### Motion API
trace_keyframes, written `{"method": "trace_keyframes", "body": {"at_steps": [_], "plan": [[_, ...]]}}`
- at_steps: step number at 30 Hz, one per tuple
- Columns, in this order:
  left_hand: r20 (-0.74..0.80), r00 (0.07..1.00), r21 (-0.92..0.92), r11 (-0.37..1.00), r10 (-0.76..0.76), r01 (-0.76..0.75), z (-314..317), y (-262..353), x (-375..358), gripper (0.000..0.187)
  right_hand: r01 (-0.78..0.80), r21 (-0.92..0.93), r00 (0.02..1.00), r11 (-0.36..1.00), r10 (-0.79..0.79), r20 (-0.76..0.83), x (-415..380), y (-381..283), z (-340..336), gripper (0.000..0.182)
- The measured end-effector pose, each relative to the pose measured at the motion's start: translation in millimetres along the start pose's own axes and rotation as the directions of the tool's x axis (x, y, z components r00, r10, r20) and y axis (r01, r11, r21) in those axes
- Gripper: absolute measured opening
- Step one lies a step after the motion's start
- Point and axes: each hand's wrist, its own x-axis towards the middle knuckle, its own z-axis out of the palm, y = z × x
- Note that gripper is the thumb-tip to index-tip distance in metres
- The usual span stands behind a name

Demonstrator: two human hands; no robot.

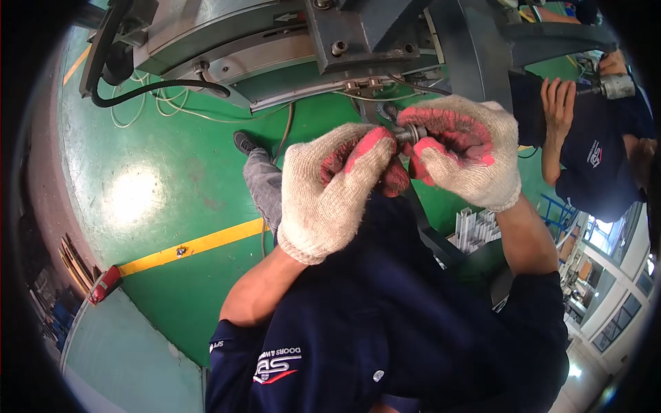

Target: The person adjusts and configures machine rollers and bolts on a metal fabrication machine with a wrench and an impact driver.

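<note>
A metal bolt (pixel 411 133) with washers on its shank is held between my two gloved hands, below the dark machine frame. My left hand (pixel 337 182), in a white knit glove with red-coated fingers, is closed, its thumb and fingers pinching the left end of the bolt. From the other side my right hand (pixel 475 148), gloved the same way, has its thumb and curled fingers around the right end. Part of the bolt is hidden by the fingertips.
A dark steel frame (pixel 482 55) with bolts and cables (pixel 165 89) runs above my hands. At the right, a co-worker (pixel 592 151) in a dark shirt holds a metallic tool (pixel 616 86). Stacked light profiles (pixel 475 230) stand below. Yellow tape (pixel 200 244) crosses the green floor (pixel 200 158).
</note>
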Motion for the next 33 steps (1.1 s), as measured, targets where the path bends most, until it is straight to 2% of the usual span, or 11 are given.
{"method": "trace_keyframes", "body": {"at_steps": [3,7,10,13,15,16,20,24,29,30,33], "plan": [[0.07,0.993,0.253,0.962,0.093,-0.107,0,2,2,0.024,0.043,-0.091,0.999,0.995,-0.044,-0.014,-2,-1,-1,0.034],[0.071,0.993,0.273,0.956,0.092,-0.108,5,0,3,0.024,-0.049,-0.042,0.998,0.998,0.047,-0.037,-7,1,1,0.025],[0.075,0.995,0.258,0.962,0.072,-0.089,3,2,6,0.023,0.07,-0.139,0.997,0.988,-0.073,-0.017,-3,2,0,0.023],[0.036,0.997,0.2,0.977,0.063,-0.069,4,0,11,0.023,-0.167,0.113,0.986,0.979,0.165,0.027,1,-7,-2,0.028],[-0.042,0.998,0.073,0.996,0.056,-0.053,11,0,16,0.025,-0.169,0.304,0.984,0.938,0.18,-0.008,16,-8,-5,0.029],[0.028,0.999,-0.098,0.995,0.019,-0.016,13,6,20,0.03,-0.145,0.337,0.988,0.93,0.157,-0.007,22,-8,-11,0.03],[0.03,0.997,-0.122,0.99,0.07,-0.066,17,16,42,0.034,0.049,0.364,0.994,0.93,-0.011,-0.105,47,2,-18,0.033],[0.045,0.996,-0.104,0.992,0.077,-0.072,30,25,57,0.034,0.142,0.377,0.971,0.915,-0.055,-0.231,52,5,-22,0.034],[0.225,0.973,-0.205,0.973,-0.058,0.106,52,16,79,0.04,0.272,0.334,0.881,0.902,-0.093,-0.465,29,31,-30,0.034],[0.276,0.957,-0.24,0.958,-0.087,0.156,57,10,85,0.04,0.424,0.374,0.811,0.825,-0.162,-0.562,31,44,-25,0.029],[0.414,0.892,-0.257,0.916,-0.182,0.306,69,-11,99,0.04,0.485,0.349,0.747,0.802,-0.173,-0.641,12,58,-31,0.03]]}}
